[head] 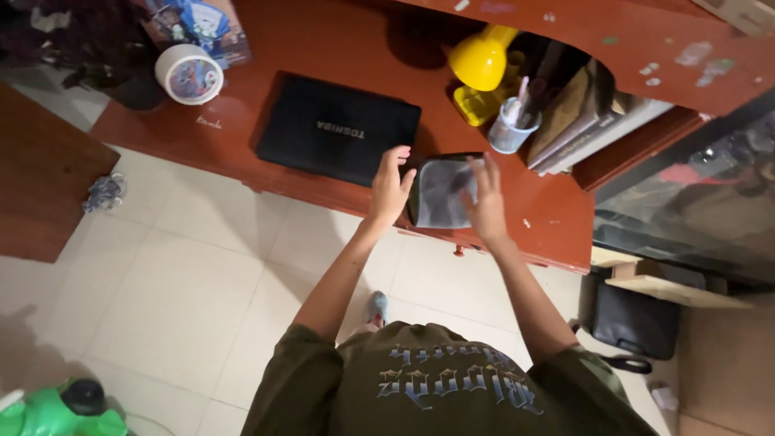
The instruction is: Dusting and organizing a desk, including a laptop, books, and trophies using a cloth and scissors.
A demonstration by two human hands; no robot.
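In the head view, a dark flat device with a grey cloth (442,190) over it is held at the front edge of the red-brown surface (339,32). Its left side is gripped by the left hand (390,190); the right hand (488,203) is pressed flat on the cloth, blurred. Wiping appears under way, how far cannot be told. A closed black laptop (337,127), a yellow lamp (481,60), a pen cup (511,129), a tape roll (189,74) and leaning books (577,121) are seen. A pale tiled floor (178,282) lies below.
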